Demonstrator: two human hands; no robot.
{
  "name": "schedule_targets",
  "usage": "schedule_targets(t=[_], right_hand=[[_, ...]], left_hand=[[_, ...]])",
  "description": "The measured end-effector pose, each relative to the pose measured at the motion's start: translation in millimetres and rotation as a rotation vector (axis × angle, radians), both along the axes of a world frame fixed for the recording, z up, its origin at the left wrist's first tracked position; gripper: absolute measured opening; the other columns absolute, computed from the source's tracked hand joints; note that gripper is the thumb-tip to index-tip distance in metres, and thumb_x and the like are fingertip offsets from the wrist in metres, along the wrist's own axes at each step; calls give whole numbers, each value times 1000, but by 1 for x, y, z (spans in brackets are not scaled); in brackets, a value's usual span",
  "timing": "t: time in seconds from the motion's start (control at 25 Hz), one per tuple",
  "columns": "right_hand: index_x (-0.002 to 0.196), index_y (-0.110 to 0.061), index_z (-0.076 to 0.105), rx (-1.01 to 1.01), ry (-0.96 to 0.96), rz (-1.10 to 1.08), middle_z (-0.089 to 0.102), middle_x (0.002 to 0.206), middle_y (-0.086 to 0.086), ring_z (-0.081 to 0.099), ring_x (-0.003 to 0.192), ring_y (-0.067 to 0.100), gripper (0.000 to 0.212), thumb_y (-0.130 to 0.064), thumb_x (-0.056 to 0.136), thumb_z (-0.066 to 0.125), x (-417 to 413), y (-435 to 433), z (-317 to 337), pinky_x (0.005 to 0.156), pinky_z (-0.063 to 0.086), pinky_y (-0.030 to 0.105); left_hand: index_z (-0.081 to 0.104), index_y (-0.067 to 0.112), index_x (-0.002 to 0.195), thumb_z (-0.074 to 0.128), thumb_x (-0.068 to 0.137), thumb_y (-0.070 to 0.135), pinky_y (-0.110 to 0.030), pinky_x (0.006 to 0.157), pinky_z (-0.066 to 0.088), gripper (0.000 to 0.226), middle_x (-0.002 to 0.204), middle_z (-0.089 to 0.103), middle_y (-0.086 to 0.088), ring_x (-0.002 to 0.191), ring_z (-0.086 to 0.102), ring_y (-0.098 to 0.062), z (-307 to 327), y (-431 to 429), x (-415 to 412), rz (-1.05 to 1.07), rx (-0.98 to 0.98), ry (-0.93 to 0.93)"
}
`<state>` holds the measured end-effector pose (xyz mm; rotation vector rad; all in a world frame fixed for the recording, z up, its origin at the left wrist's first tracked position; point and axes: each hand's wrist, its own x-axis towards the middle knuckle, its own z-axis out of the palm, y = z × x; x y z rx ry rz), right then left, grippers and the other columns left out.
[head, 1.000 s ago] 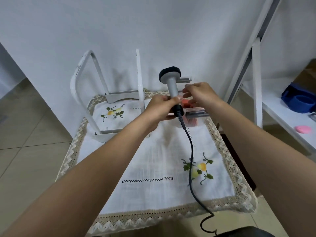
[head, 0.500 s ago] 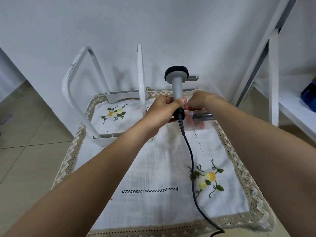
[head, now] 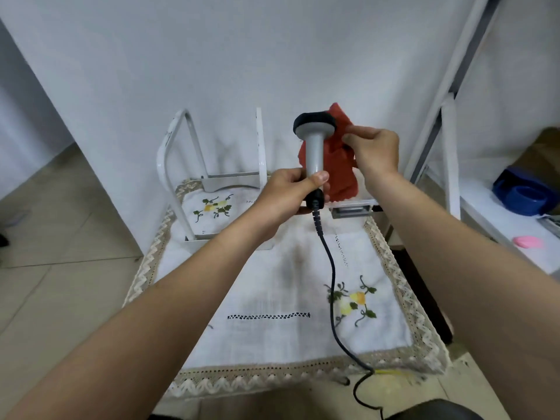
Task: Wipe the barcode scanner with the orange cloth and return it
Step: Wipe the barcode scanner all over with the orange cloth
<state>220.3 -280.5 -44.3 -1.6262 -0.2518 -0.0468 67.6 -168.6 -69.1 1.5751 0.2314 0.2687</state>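
Two grips: left hand [head: 288,194] clasps cylindrical grey scanner [head: 313,147], right hand [head: 375,150] pinches crumpled cloth [head: 341,177]

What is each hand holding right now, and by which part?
Left hand grips the barcode scanner low on its handle. Right hand pinches the orange cloth by its upper part.

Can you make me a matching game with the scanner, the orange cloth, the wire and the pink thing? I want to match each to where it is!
1 barcode scanner
2 orange cloth
3 wire
4 pink thing

A on the white shelf
B pinched by the right hand
C gripped upright by the left hand
D trailing down over the tablecloth

Pairs: 1-C, 2-B, 3-D, 4-A
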Motion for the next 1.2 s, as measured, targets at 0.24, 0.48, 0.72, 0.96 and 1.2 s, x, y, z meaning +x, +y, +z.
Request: schedule_targets(t=[0.24,0.48,0.72,0.96,1.2], right_hand=[[97,-18,78,215,200,183,71,70,-1,60,59,16,21,-2,87,70,-64,-24,37,56,51,25],[116,-18,72,-119,143,265,69,72,-3,60,47,3,36,-2,83,76,-116,-35,-2,47,47,15],[124,-12,67,-282,-64,452,73,84,3,64,64,0,37,-1,90,73,-145,-40,-41,61,47,9],[117,-10,64,-318,-195,673,76,88,8,67,78,13,29,2,92,71,-153,-33,-67,76,52,22],[102,-12,60,-212,-144,664,78,85,7,65,75,17,24,1,89,76,-151,-15,-94,71,52,26]], left_hand=[[73,5,108,67,98,28,-37,78,63,26,101,78,-9,87,77,-22,35,-2,-56,78,25,-85],[78,9,104,70,96,32,-40,85,63,25,108,78,-17,91,76,-26,29,7,-117,131,69,-87],[76,6,103,74,94,27,-43,88,62,23,93,74,-15,98,78,-33,-17,10,-149,99,-1,-10],[76,5,111,69,96,21,-40,85,61,22,117,71,-32,92,74,-28,-48,17,-157,-28,-28,53],[78,4,103,71,94,15,-39,80,62,16,100,76,-25,86,73,-30,-76,29,-150,102,15,24]])
